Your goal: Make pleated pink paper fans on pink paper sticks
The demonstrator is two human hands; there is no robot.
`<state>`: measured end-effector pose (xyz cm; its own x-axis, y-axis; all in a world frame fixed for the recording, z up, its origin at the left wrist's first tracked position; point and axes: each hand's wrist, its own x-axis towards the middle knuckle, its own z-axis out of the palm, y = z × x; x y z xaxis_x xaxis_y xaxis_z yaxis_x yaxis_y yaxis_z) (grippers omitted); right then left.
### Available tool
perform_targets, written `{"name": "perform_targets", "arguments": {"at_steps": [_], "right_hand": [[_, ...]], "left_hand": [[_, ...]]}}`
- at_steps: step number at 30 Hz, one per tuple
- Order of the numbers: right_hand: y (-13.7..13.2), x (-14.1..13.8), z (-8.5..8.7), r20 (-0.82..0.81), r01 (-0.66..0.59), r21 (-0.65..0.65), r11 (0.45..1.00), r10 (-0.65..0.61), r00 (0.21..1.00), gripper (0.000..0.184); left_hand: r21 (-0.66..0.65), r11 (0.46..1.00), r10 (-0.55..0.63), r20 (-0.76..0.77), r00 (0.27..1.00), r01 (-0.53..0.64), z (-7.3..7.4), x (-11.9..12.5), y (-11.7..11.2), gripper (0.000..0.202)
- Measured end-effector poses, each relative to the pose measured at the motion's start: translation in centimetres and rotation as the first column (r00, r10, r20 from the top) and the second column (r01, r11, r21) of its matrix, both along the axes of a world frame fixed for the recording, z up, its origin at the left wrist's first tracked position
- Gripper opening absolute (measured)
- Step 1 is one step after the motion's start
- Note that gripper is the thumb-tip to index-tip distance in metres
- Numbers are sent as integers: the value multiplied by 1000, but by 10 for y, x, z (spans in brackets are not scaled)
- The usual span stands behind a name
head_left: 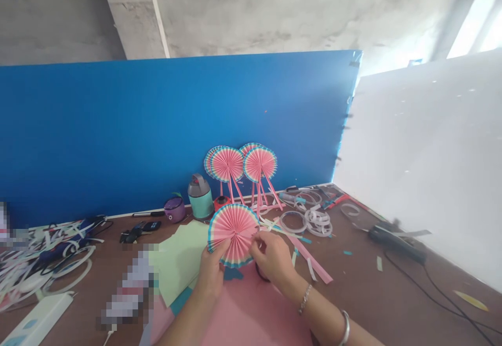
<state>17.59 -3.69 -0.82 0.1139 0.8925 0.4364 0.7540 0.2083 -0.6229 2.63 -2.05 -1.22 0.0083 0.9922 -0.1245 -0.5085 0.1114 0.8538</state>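
Note:
A round pleated paper fan (pixel 234 226), pink with a cream band and a blue rim, is spread into a full disc in front of me. My left hand (pixel 213 268) grips its lower left part, thumb lying on the pleats. At the fan's right edge, the fingers of my right hand (pixel 270 254) are pinched together on the rim. A dark curved thing (pixel 261 274) shows under my right hand; its kind is unclear. Below both hands lie pink paper sheets (pixel 251 312), with pale green sheets (pixel 178 260) to the left.
Similar fans (pixel 260 164) with pink sticks stand against the blue partition (pixel 157 126). Nearby are a teal-and-grey container (pixel 201 199), a purple pot (pixel 174 209) and clear tape rings (pixel 317 221). Paper strips (pixel 311 260), a black power strip (pixel 398 241) and cables lie right; a white power strip (pixel 39 320) lies left.

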Motion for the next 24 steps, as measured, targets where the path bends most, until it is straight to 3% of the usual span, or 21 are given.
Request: {"name": "perform_targets", "arguments": {"at_steps": [6,12,17,24], "right_hand": [[7,4,-11,-54,-38,158,987,47,997,23],[10,14,-3,-137,-64,217,974,95,986,22],[7,13,5,-303,-61,72,996,80,950,19],[3,-1,-5,-289,-204,-14,979,191,938,15]], "left_hand": [[41,998,47,-21,999,-46,-6,-5,4,50],[15,991,132,39,991,-132,-5,-14,14,43],[7,977,214,91,973,-215,-1,-17,17,36],[55,994,96,51,994,-99,-3,-11,12,46]]}}
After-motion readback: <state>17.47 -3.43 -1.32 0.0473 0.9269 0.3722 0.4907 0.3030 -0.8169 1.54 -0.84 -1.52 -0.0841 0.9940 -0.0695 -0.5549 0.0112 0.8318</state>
